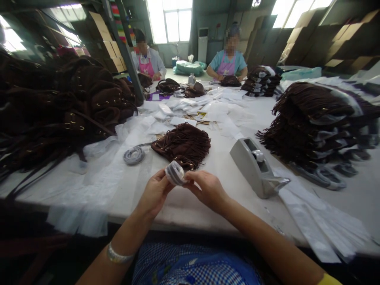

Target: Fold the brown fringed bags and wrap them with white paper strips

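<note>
Between my two hands is a rolled strap in clear plastic, held up just above the front of the table. My left hand grips its left side with thumb and fingers. At its right edge my right hand pinches with thumb and forefinger. Right behind lies a dark brown fringed bag with gold eyelets. From the bag's left side runs another strap, coiled and plastic-wrapped, flat on the table.
A grey tape dispenser stands to the right, near flat plastic sleeves. Stacked fringed bags rise behind it. A heap of brown bags fills the left. Across the white table, two people work beyond scattered white packets.
</note>
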